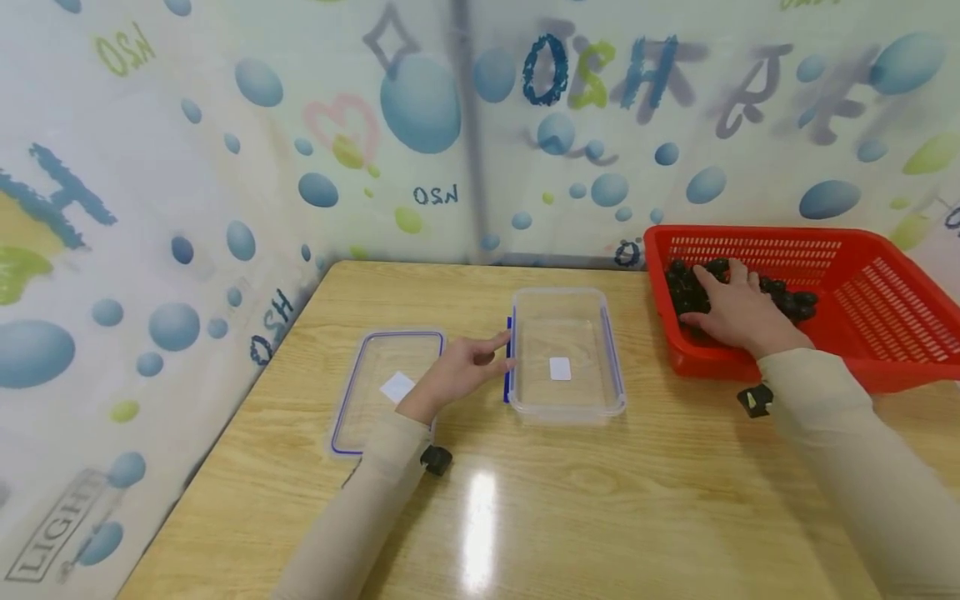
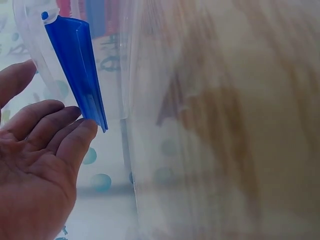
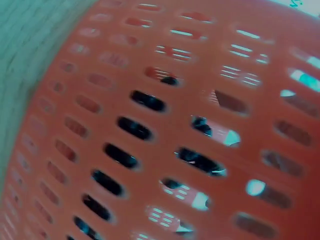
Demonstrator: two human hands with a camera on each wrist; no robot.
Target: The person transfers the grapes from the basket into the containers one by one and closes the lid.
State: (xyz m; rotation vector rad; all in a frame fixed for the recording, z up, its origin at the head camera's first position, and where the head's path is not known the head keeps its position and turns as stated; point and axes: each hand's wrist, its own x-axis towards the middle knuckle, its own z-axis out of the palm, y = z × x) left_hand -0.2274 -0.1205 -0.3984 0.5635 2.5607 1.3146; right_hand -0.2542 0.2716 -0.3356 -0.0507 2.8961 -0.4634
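Observation:
In the head view my left hand (image 1: 465, 367) reaches to the left side of a clear plastic food container (image 1: 588, 333). The left wrist view has its fairly straight fingertips at the container's hanging blue latch (image 2: 77, 62), with the thumb apart. My right hand (image 1: 738, 310) is inside a red perforated basket (image 1: 873, 333), fingers spread over dark, glossy, roundish pieces (image 1: 791, 302) that look like grapes. Whether it holds any of them cannot be seen. In the right wrist view the basket wall (image 3: 165, 135) hides the hand, and dark pieces show through its slots.
A clear lid (image 1: 375, 367) with a blue seal and a white label lies left of the container, partly behind my left wrist. All of it stands on a wooden table (image 1: 570, 508). A patterned curtain (image 1: 525, 167) hangs behind and to the left.

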